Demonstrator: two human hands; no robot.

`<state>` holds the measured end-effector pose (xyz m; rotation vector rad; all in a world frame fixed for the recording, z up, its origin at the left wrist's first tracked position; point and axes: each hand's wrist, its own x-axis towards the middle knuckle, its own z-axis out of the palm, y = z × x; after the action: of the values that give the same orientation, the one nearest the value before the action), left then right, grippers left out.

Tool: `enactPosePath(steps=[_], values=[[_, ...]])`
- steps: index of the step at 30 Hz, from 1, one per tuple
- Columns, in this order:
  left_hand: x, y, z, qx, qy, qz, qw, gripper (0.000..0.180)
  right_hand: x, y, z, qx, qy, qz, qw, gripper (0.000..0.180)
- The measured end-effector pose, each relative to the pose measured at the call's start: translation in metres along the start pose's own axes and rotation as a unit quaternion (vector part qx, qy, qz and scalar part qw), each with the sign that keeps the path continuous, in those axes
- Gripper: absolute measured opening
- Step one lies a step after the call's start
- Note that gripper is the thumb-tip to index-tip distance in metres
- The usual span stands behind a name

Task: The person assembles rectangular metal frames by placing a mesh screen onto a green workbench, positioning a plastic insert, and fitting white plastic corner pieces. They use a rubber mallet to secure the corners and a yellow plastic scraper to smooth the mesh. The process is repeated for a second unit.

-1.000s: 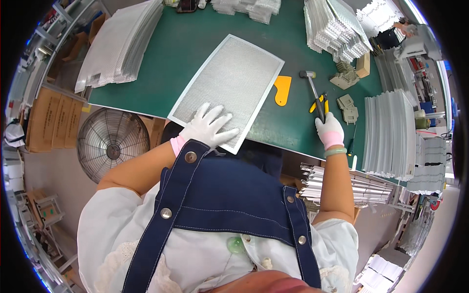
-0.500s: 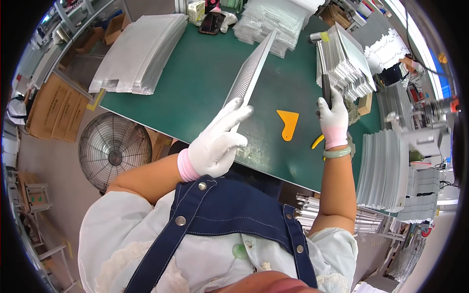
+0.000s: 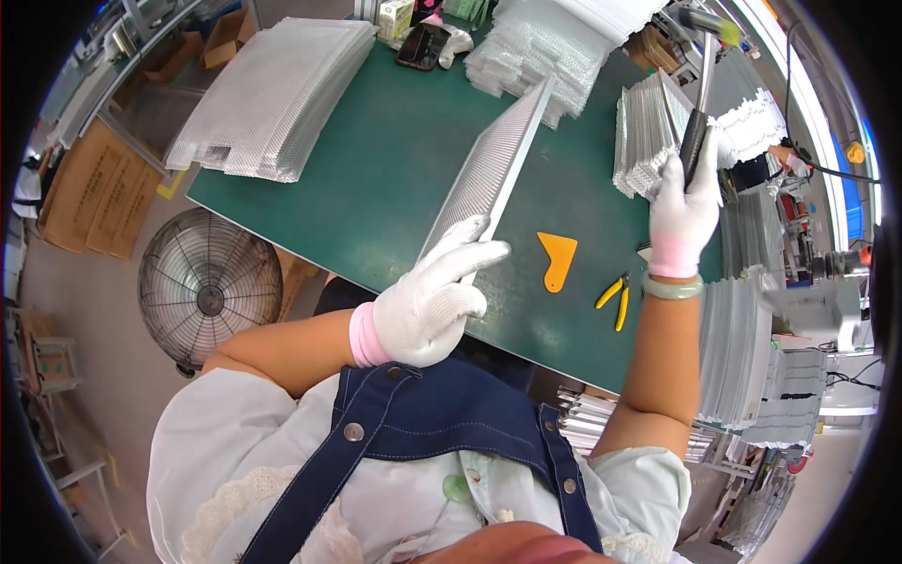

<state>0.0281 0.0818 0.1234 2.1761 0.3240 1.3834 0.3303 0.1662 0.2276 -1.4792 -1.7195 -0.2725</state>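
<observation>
My left hand (image 3: 427,305), in a white glove with a pink cuff, grips the near end of a thin silver panel (image 3: 484,169). The panel has a ribbed face and a pale frame, and stands on edge on the green table. In my gloved right hand (image 3: 683,216) is a hammer (image 3: 697,141), held by its black handle. Its head points up and away to the right, apart from the panel. A yellow scraper (image 3: 558,258) lies flat between my hands, and yellow-handled pliers (image 3: 616,299) lie beside my right forearm.
Stacked mesh sheets (image 3: 272,89) cover the table's (image 3: 381,141) far left. Bubble-wrapped stock (image 3: 540,56) and a phone (image 3: 423,47) sit at the back. More ribbed panels (image 3: 648,132) stand behind my right hand. A round floor fan (image 3: 211,296) is off the table's left edge.
My right hand has moved right and raised the hammer, whose head swung away to the upper right. The pliers have come into fuller view. My left hand still grips the panel.
</observation>
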Motion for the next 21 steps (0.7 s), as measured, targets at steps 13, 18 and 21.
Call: enactPosePath(steps=[13, 18, 21], values=[[0.019, 0.003, 0.034, 0.224, -0.383, 0.07, 0.893, 0.026, -0.076, 0.068, 0.018, -0.03, -0.169, 0.186, 0.967, 0.056], [-0.009, -0.017, 0.054, 0.092, -0.41, -0.032, 0.907, 0.054, -0.123, 0.08, 0.02, 0.01, -0.257, 0.384, 0.887, 0.058], [-0.018, -0.022, 0.026, 0.106, -0.273, -0.147, 0.945, 0.048, -0.153, 0.103, 0.015, -0.017, -0.233, 0.387, 0.892, 0.058]])
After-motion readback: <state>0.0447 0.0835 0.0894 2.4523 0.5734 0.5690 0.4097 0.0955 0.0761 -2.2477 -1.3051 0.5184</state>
